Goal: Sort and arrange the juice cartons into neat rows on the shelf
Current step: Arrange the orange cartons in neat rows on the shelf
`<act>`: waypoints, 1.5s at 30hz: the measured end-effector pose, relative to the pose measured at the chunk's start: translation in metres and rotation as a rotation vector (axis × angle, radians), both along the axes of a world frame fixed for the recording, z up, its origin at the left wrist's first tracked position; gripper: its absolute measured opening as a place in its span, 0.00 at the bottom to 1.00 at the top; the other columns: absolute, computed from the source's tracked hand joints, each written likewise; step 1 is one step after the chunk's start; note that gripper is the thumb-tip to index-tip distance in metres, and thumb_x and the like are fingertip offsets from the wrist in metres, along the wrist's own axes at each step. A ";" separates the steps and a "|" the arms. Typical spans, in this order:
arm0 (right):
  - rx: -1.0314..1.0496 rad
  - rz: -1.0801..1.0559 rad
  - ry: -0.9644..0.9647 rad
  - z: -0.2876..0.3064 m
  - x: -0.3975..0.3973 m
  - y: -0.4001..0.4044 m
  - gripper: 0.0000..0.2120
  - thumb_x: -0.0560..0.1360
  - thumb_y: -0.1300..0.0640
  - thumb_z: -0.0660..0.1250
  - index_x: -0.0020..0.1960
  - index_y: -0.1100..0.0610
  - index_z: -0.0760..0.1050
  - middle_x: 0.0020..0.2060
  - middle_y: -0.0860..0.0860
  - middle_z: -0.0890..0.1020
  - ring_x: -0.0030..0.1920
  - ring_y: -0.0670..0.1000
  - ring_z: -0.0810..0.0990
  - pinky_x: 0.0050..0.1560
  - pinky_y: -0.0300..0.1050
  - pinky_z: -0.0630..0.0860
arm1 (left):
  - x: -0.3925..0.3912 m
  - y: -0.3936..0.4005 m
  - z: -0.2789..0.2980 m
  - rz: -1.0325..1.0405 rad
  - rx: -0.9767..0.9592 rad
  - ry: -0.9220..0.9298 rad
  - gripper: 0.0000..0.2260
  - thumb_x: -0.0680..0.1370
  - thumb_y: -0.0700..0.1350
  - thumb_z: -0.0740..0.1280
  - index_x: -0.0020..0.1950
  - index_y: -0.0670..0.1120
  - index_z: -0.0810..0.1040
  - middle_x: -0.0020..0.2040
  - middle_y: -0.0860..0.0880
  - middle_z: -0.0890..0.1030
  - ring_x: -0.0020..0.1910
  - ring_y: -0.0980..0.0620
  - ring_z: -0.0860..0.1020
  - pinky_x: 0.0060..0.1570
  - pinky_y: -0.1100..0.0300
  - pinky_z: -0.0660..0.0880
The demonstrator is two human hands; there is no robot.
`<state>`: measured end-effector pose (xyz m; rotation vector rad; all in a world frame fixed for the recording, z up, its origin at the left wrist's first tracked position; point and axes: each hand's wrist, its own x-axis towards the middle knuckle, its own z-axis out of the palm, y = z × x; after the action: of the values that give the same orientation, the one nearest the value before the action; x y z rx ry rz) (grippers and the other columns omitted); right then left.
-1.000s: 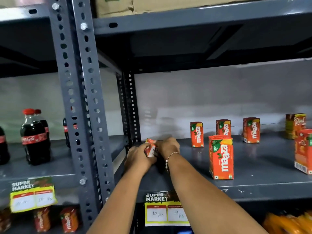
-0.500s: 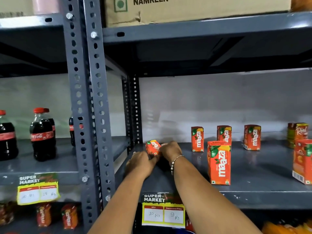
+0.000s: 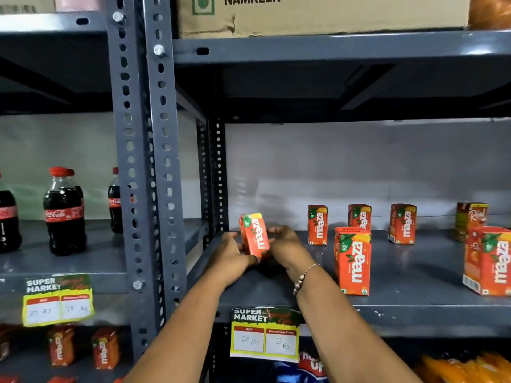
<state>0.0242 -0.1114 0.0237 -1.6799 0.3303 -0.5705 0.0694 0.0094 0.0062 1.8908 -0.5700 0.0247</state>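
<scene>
We judge the small juice carton (image 3: 254, 234), centre frame on the shelf (image 3: 414, 305), light and stiff-sided; our left hand (image 3: 231, 257) and right hand (image 3: 287, 244) clasp its flat sides, tilted.

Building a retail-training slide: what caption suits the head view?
Both hands, left hand and right hand, set a tilted Maaza carton on the grey shelf.

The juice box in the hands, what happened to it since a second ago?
The Maaza carton was tipped over low between both hands; now the left hand and right hand have turned it nearly upright, label facing out. The other cartons, like the front carton, stayed put.
</scene>
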 end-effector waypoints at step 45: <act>-0.412 -0.285 -0.341 0.087 -0.188 -0.098 0.08 0.67 0.52 0.72 0.40 0.49 0.74 0.37 0.45 0.82 0.39 0.45 0.81 0.39 0.43 0.77 | -0.084 -0.073 0.022 0.059 -0.417 -0.375 0.05 0.78 0.45 0.65 0.51 0.49 0.79 0.47 0.55 0.82 0.49 0.56 0.78 0.43 0.77 0.68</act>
<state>-0.1642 -0.2099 0.1105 -1.8963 0.2124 -1.1858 -0.0147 -0.0636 0.0280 1.4988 -0.6992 0.5078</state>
